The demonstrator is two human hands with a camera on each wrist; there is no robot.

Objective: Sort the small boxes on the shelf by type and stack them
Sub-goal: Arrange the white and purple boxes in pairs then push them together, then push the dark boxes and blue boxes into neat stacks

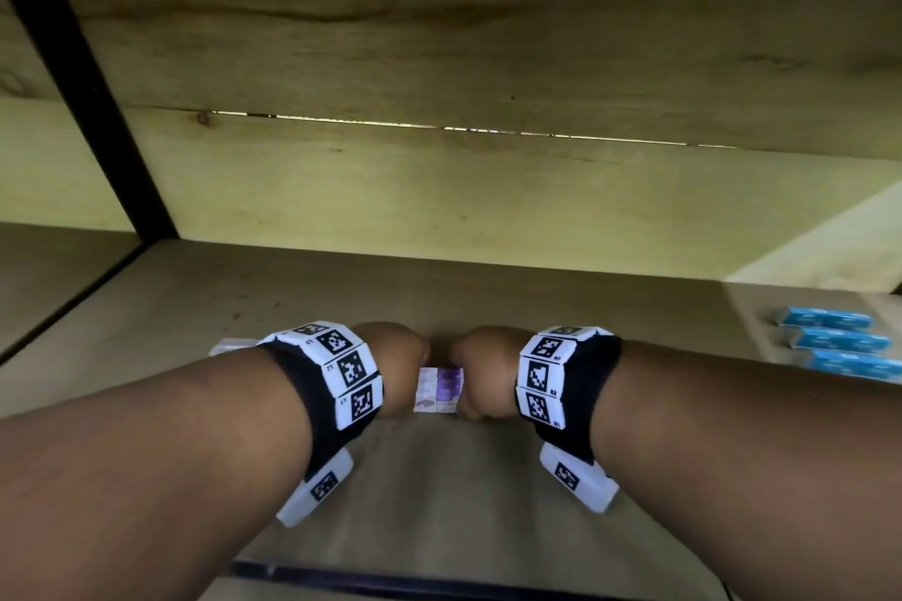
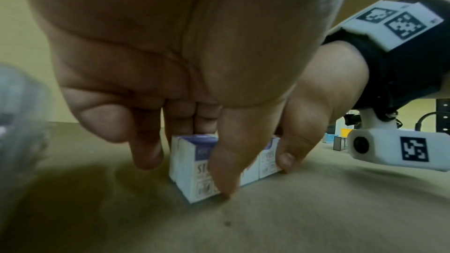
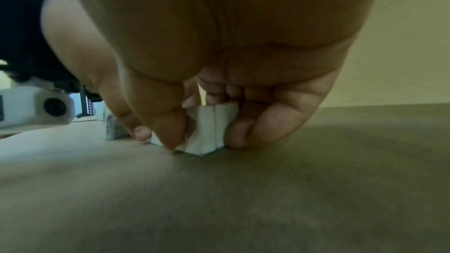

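Observation:
A tight row of small purple-and-white boxes [image 1: 438, 389] stands on its edges on the wooden shelf [image 1: 439, 493], between my two hands. My left hand [image 1: 399, 368] grips the row's left end; in the left wrist view its thumb [image 2: 225, 170] lies across the printed front of the boxes [image 2: 192, 170] and its fingers [image 2: 148, 153] reach behind. My right hand [image 1: 482, 373] grips the right end, with thumb [image 3: 168, 130] and fingers [image 3: 246, 134] pinching the white end faces [image 3: 207, 130]. Three blue boxes [image 1: 837, 342] lie side by side at the far right.
A pale box [image 1: 228, 347] lies on the shelf just behind my left wrist; it shows as a grey box [image 3: 114, 128] in the right wrist view. A black upright post [image 1: 97, 98] stands at the left. The shelf's back wall [image 1: 439, 190] is close behind the hands.

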